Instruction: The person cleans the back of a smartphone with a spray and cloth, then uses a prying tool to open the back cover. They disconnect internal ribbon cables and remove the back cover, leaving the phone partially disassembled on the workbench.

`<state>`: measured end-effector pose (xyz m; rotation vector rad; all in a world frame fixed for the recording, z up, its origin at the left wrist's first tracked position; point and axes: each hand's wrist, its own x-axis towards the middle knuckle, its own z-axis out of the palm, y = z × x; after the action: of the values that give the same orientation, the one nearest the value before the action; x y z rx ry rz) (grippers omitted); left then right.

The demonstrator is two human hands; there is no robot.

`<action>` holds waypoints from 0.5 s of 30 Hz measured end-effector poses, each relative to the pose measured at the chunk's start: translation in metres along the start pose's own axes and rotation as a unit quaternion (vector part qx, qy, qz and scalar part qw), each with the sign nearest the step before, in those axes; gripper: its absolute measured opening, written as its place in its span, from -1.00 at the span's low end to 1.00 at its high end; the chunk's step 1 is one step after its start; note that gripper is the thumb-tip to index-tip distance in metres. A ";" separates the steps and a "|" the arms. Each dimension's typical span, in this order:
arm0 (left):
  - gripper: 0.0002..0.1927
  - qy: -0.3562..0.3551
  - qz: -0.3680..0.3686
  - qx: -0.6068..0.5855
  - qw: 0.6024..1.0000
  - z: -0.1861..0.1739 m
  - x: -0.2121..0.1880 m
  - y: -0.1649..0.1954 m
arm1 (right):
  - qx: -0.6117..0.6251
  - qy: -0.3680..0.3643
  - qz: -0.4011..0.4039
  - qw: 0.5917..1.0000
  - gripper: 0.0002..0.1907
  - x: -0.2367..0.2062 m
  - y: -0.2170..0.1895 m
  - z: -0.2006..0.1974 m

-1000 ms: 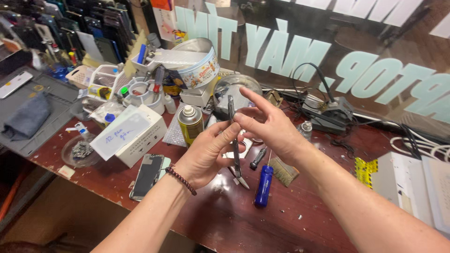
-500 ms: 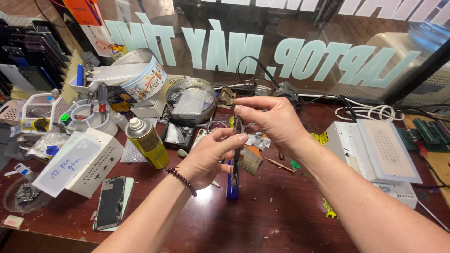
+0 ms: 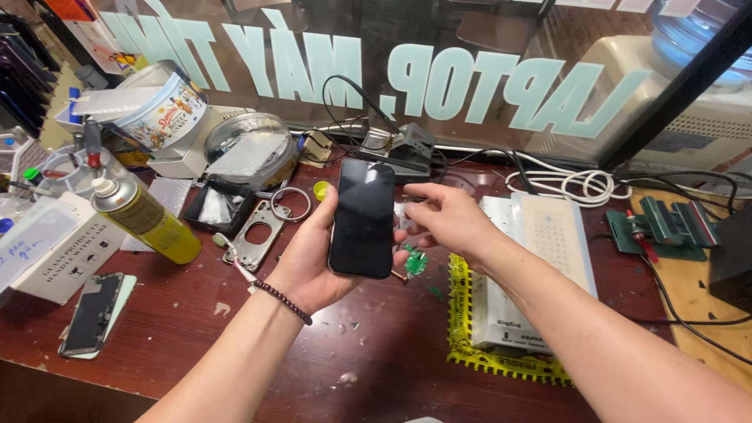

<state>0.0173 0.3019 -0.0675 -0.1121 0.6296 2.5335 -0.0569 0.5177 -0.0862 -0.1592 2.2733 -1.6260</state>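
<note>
Left hand (image 3: 313, 258) gripping dark smartphone (image 3: 362, 219), right hand (image 3: 446, 219) touching its edge

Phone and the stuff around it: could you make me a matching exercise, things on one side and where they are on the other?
Things:
1. phone
2. spray can
3. white cable
4. screen

Places:
A. coiled by the window
B. flat at the bench's near left edge
C. in the left hand
D. lying tilted, left of the metal plate

Pairs: 1-C, 2-D, 3-A, 4-B
</note>
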 end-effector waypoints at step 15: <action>-0.45 -0.005 -0.024 0.246 0.969 0.059 0.100 -0.072 | 0.127 0.077 -0.113 0.982 -0.65 -0.089 -0.028 -0.070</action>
<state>-0.0298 0.4304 -0.0645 0.0615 1.2106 2.2537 0.0000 0.5963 -0.0212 -0.2427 2.1969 -2.0961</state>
